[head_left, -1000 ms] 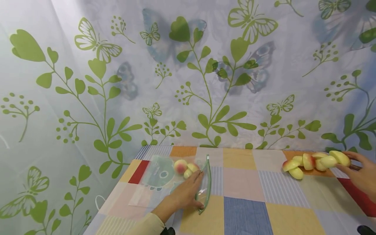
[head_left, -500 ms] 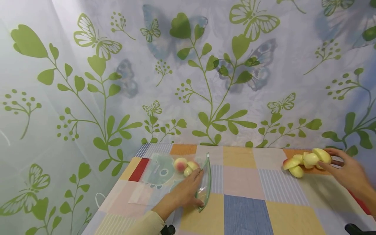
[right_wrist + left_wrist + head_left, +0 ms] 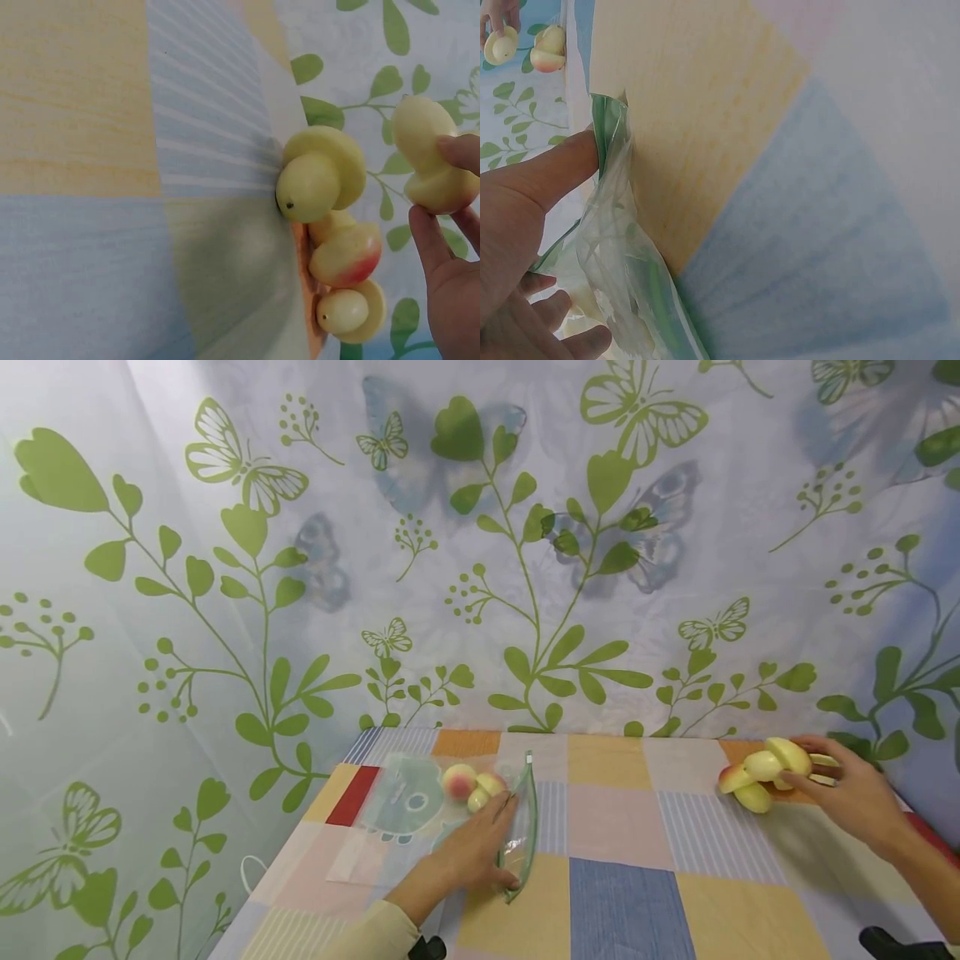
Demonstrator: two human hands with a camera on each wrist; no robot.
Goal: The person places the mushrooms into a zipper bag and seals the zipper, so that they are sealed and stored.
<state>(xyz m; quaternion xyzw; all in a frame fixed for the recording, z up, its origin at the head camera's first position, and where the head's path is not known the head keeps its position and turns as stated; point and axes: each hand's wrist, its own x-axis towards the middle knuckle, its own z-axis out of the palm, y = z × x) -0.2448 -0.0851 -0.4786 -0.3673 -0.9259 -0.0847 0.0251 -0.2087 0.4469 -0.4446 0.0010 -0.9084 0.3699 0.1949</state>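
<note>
My left hand [image 3: 472, 853] holds a clear zip bag [image 3: 401, 802] near its green-edged mouth. In the left wrist view, the thumb touches one green zip strip [image 3: 609, 127] and the fingers are at the other side. Several yellow toy mushrooms [image 3: 459, 782], one with a red blush, show through the bag. At the far right, my right hand [image 3: 855, 793] grips another toy mushroom [image 3: 787, 756] between thumb and fingers, raised above the table. Below and left of it lie several more mushrooms [image 3: 345, 255]; the hand and its mushroom partly hide them in the head view.
A patchwork cloth [image 3: 615, 827] covers the table. Behind it hangs a curtain [image 3: 420, 677] with green leaves and butterflies. A white cord loop [image 3: 251, 870] hangs by the table's left edge.
My right hand has carried the mushroom leftward, from the right end of the row to above the mushrooms further left. The left hand and the bag have stayed in place.
</note>
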